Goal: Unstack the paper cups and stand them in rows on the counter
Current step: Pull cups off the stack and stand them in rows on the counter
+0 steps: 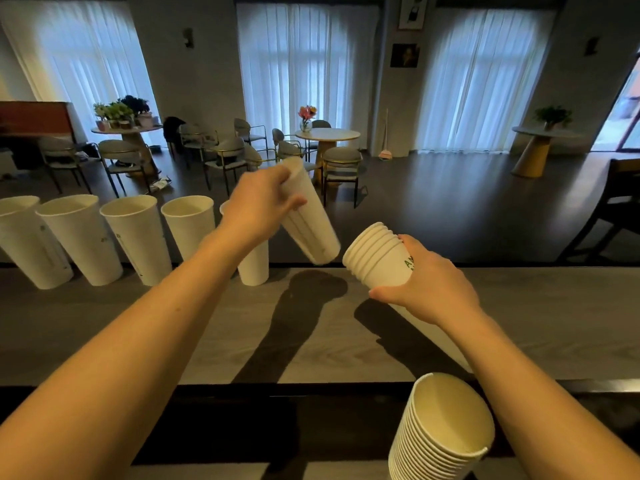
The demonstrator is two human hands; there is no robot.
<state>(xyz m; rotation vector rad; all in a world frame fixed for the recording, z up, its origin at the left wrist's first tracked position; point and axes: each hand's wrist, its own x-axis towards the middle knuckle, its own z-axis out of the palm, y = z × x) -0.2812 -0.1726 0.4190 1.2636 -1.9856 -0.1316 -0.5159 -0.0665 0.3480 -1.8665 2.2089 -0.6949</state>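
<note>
My left hand (263, 202) grips a single white paper cup (310, 220) near its base, tilted with the mouth pointing down and right, above the grey counter (207, 341). Just to its right, my right hand (429, 285) holds a tilted stack of nested cups (379, 258), rims toward the single cup, with a small gap between them. Several white cups (135, 237) stand upright in a row along the counter's far edge at the left; the rightmost one (254, 268) is partly hidden behind my left forearm.
A second tall stack of nested cups (443, 434) stands at the bottom right, below the counter's near edge. Beyond the counter lies a room with round tables, chairs and curtained windows. Bare counter stretches to the right of my hands.
</note>
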